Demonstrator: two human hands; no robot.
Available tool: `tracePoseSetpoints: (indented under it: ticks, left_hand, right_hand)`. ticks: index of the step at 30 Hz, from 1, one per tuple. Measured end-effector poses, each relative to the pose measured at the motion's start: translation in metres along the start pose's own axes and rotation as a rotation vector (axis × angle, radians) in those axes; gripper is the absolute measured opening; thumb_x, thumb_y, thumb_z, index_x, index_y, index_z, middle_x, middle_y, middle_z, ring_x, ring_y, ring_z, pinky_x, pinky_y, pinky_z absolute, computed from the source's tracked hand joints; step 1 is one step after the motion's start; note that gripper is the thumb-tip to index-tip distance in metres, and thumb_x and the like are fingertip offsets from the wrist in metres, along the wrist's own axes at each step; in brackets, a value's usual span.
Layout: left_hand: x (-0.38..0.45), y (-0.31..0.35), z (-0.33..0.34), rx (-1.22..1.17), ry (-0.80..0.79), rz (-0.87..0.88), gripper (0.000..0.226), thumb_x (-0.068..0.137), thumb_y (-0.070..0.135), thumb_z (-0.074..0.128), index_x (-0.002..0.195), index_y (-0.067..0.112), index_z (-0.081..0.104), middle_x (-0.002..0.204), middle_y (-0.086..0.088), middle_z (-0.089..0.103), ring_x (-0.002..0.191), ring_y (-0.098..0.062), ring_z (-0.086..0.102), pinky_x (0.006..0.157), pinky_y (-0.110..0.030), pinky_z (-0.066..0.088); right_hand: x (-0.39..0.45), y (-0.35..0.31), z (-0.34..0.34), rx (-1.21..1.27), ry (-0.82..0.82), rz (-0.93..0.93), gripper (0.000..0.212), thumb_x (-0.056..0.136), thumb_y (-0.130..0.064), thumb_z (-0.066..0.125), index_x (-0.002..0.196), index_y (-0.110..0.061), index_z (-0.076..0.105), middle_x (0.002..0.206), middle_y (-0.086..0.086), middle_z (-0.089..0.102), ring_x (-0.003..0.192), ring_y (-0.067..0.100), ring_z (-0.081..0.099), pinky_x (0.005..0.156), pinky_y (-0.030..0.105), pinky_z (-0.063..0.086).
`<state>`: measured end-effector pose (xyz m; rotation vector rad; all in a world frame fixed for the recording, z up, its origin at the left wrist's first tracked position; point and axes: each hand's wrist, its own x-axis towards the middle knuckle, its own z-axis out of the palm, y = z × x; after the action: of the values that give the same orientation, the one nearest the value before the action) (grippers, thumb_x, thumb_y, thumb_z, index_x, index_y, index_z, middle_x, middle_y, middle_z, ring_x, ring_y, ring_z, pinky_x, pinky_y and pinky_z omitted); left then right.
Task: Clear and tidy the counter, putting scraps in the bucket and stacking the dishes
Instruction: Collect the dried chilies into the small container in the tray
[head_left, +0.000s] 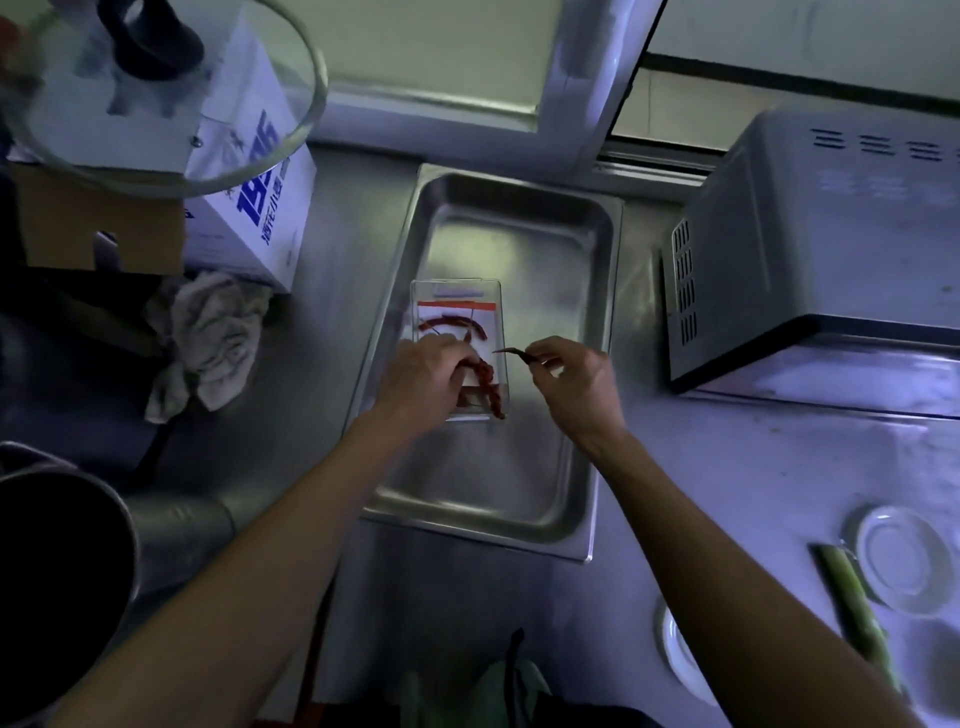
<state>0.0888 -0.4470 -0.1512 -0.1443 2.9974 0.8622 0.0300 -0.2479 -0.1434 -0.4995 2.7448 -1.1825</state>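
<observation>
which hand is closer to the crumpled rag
Left. The left hand is over the clear box in the tray, nearer the rag; the right hand is farther away, pinching a chili.

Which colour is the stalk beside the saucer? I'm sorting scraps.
Pale green stalk, head view.

I'm seeing a rectangular brushed-steel tray (587, 312) gleaming on the matt steel desk (727, 467); a crumpled grey cloth rag (213, 338) is looking rough.

Commercial-type kitchen, prep area. Steel counter (727, 467) runs across the frame; deep steel tray (519, 218) sits center w/ dried chilies (452, 325) in a clear box. Microwave (810, 249) upper right, big steel pot (62, 561) lower left, rag (213, 332) left, plates (901, 558) lower right.
</observation>
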Motion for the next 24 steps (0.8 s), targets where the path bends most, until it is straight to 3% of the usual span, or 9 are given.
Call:
tracePoseSetpoints:
  ticks: [6, 10, 16, 24]
  left_hand:
    - [0.021, -0.011, 0.013, 0.021, -0.036, 0.03, 0.021, 0.09, 0.009, 0.059, 0.104, 0.016, 0.073, 0.104, -0.004, 0.071, 0.099, -0.026, 0.062, 0.089, -0.047, 0.047]
    - [0.02, -0.019, 0.018, 0.027, -0.049, 0.015, 0.019, 0.091, 0.01, 0.063, 0.106, 0.013, 0.073, 0.108, -0.006, 0.07, 0.104, -0.027, 0.06, 0.092, -0.048, 0.046]
    - [0.003, -0.038, 0.01, 0.027, 0.061, 0.015, 0.02, 0.084, 0.005, 0.066, 0.1, 0.013, 0.074, 0.104, -0.005, 0.072, 0.101, -0.029, 0.062, 0.09, -0.046, 0.046]
    - [-0.021, -0.054, -0.004, 0.141, 0.059, -0.015, 0.026, 0.086, 0.014, 0.064, 0.111, 0.017, 0.068, 0.114, 0.0, 0.066, 0.108, -0.022, 0.055, 0.085, -0.042, 0.046]
  right_hand:
    - [0.018, 0.007, 0.01, -0.006, -0.016, 0.092, 0.019, 0.088, -0.008, 0.069, 0.104, -0.015, 0.076, 0.097, -0.003, 0.076, 0.084, 0.011, 0.07, 0.077, 0.037, 0.059]
    - [0.022, 0.009, 0.017, -0.016, -0.031, 0.058, 0.018, 0.089, -0.008, 0.069, 0.105, -0.013, 0.075, 0.099, -0.001, 0.076, 0.084, 0.011, 0.07, 0.077, 0.035, 0.06]
    - [0.026, -0.002, 0.026, -0.043, -0.087, -0.006, 0.017, 0.089, -0.008, 0.069, 0.104, -0.012, 0.075, 0.097, 0.0, 0.077, 0.084, 0.012, 0.071, 0.078, 0.036, 0.06]
    - [0.034, -0.034, 0.052, -0.054, -0.149, 0.003, 0.021, 0.087, -0.011, 0.068, 0.104, -0.02, 0.077, 0.102, -0.003, 0.077, 0.089, 0.014, 0.07, 0.078, 0.037, 0.058]
